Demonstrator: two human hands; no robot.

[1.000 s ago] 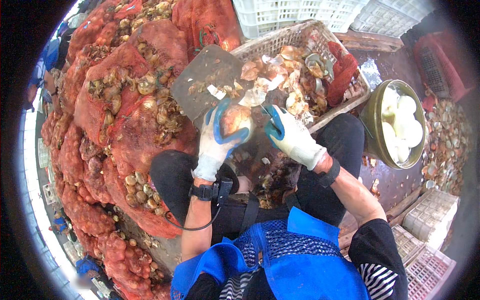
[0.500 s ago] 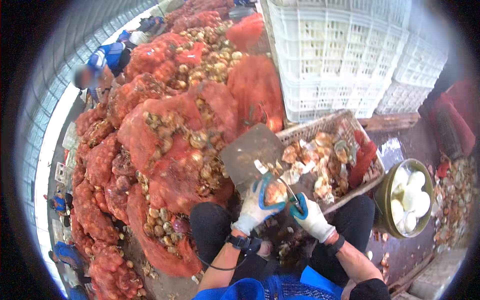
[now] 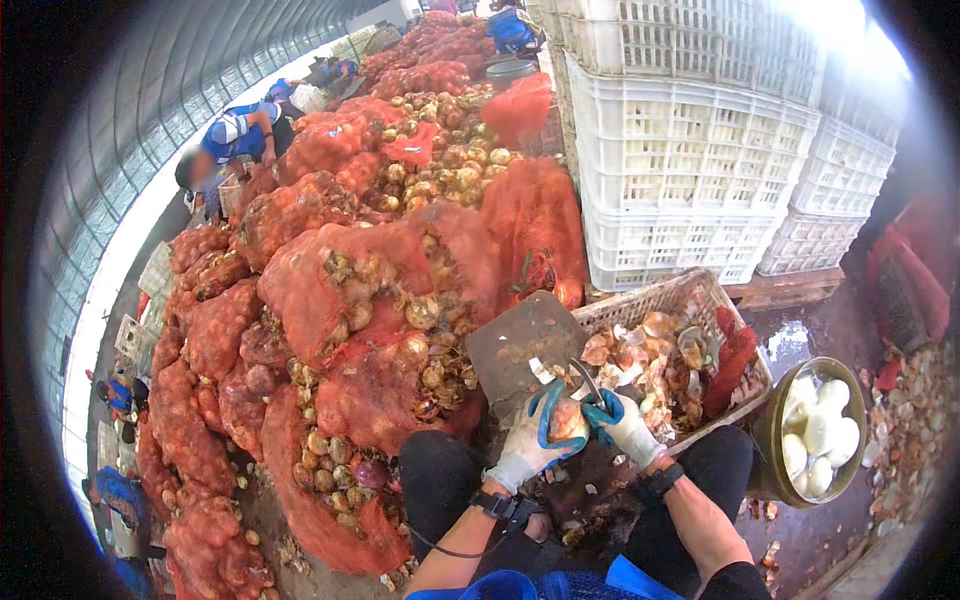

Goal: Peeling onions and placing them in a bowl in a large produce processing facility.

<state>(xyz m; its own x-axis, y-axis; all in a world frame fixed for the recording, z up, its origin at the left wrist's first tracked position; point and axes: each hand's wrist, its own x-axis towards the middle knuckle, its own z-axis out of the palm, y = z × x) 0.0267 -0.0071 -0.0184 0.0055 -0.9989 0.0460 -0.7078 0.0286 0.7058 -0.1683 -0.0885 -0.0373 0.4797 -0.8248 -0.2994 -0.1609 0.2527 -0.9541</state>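
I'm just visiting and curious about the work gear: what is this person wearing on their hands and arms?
Both hands wear pale knitted work gloves with blue coating on the fingers: the left hand and the right hand. A dark strap circles each wrist, like a watch or band, and a thin dark cable hangs from the left one. The forearms are bare; a dark sleeve shows at the right upper arm.

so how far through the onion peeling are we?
Done: a green bowl of peeled white onions, and a crate of loose skins. In hand: the left hand holds one onion while the right hand works a knife on it. Left: a big heap of red mesh sacks full of unpeeled onions, so most is still ahead.
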